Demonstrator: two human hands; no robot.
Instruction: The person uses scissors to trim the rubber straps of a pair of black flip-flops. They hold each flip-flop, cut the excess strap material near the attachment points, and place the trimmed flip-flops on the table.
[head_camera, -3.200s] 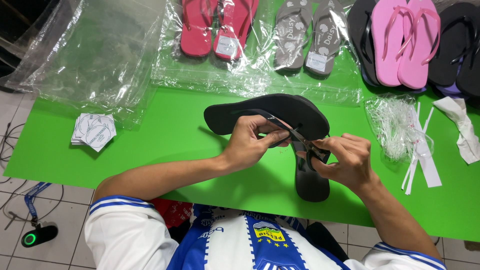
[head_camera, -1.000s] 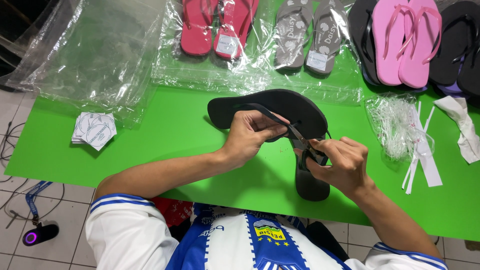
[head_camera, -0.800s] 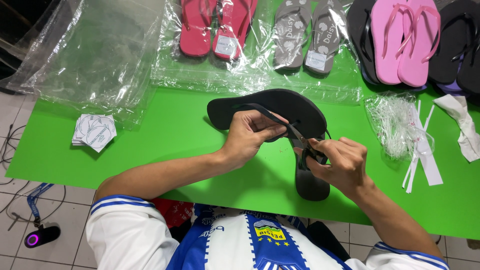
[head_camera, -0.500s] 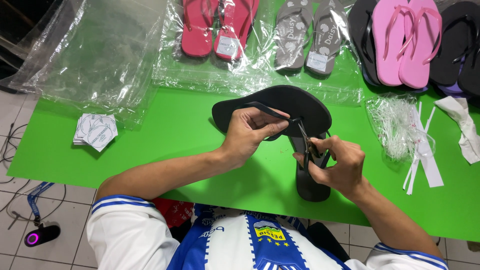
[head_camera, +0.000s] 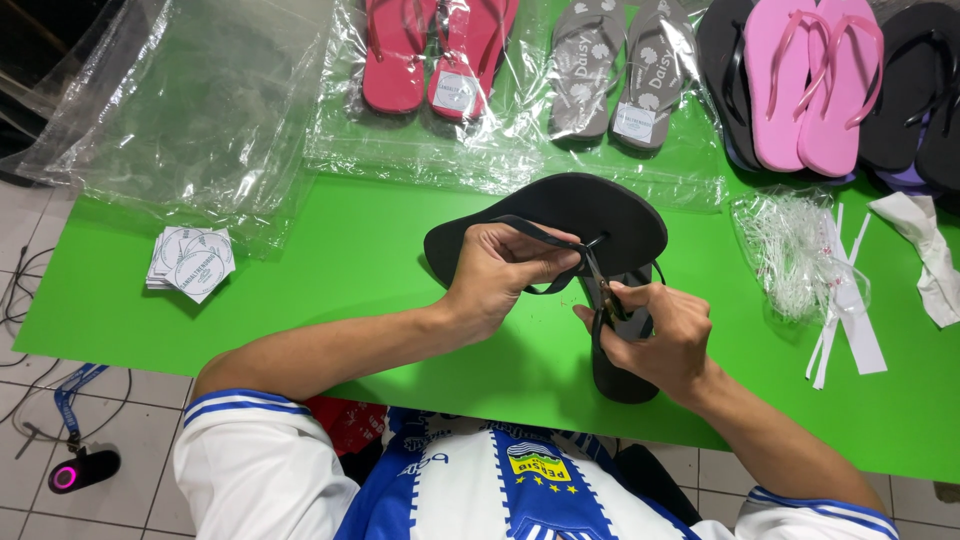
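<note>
Left hand closed on black flip-flop strap; right hand pinching something hidden.

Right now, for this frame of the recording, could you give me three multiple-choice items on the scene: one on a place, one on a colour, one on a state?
1. Where does the stack of round white stickers lie?
A. on the green table's left part
B. inside a pink sandal
C. on the tiled floor

2. What colour is the flat rubber flip-flop that the left hand holds?
A. red
B. black
C. grey

3. How is the right hand?
A. lying flat and open on the table
B. closed on a small tool at the sandal's strap
C. out of view

Answers: 1 A, the stickers rest on the green table left of the hands. 2 B, the sole and strap are black. 3 B, its fingers pinch a thin tool by the toe post.
</note>
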